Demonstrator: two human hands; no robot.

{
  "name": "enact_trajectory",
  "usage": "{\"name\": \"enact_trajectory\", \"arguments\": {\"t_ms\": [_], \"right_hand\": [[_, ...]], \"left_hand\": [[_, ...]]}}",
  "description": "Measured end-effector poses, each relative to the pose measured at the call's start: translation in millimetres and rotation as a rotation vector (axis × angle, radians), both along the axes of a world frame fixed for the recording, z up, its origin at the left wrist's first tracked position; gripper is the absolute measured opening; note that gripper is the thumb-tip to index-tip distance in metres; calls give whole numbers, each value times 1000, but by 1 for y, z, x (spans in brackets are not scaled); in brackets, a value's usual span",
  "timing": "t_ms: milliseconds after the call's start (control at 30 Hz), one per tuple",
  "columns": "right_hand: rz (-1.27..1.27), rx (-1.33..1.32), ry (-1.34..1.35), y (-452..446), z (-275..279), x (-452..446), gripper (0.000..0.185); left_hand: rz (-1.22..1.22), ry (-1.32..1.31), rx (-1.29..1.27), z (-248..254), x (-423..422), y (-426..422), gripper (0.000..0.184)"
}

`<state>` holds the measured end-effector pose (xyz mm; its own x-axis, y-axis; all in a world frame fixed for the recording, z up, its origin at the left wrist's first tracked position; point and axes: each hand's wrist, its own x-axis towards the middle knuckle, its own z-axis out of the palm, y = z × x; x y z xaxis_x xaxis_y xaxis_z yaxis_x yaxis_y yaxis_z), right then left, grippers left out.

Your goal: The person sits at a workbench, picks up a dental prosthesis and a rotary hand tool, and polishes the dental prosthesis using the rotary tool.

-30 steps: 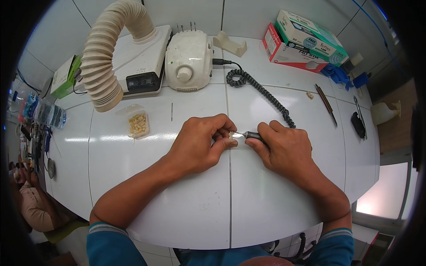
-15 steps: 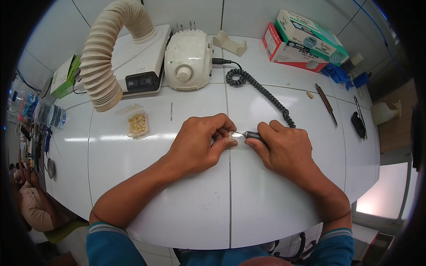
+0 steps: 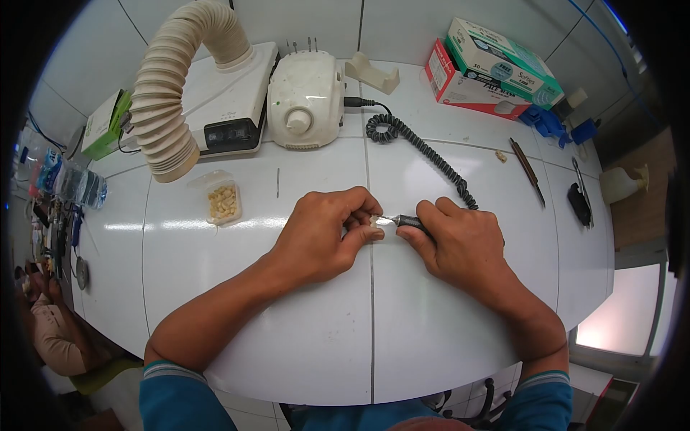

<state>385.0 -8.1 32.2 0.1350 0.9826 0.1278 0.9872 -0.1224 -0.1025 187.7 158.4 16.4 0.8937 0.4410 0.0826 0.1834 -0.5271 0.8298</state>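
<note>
My left hand (image 3: 316, 233) pinches a small off-white, tooth-like piece (image 3: 374, 221) between thumb and fingertips, which partly cover it. In my right hand (image 3: 466, 241) is a dark rotary handpiece (image 3: 408, 221), gripped like a pen. Its thin metal bit points left and meets the small piece or lies very close to it; I cannot tell which. A coiled black cord (image 3: 431, 152) runs from behind my right hand to the white control unit (image 3: 305, 100). Left of my hands, a small clear box (image 3: 238, 192) with its lid raised holds many yellowish pieces (image 3: 223, 202).
A ribbed hose (image 3: 154, 108) arches from a white machine (image 3: 223, 93) at the back left. A slim metal rod (image 3: 278, 182) lies on the tiled table. Mask boxes (image 3: 496, 65), a brown-handled tool (image 3: 527, 171) and a loose piece (image 3: 501, 156) are to the right. Someone sits at far left.
</note>
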Motion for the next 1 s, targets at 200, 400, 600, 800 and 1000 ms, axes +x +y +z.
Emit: {"name": "enact_trajectory", "arguments": {"t_ms": [200,400,600,800,1000], "right_hand": [[4,2,6,0,0,0,46],[3,-8,6,0,1,0,46],[11,-5,-4,0,2,0,46],[1,-12,5,0,2,0,45],[0,-17,12,-1,1,1,45]], "left_hand": [[4,-33,-15,-1,0,-1,21],[1,-20,-14,0,0,0,21],[5,-5,-14,-1,0,0,22],[2,-18,-34,0,0,0,21],[4,-19,-32,1,0,-1,21]]}}
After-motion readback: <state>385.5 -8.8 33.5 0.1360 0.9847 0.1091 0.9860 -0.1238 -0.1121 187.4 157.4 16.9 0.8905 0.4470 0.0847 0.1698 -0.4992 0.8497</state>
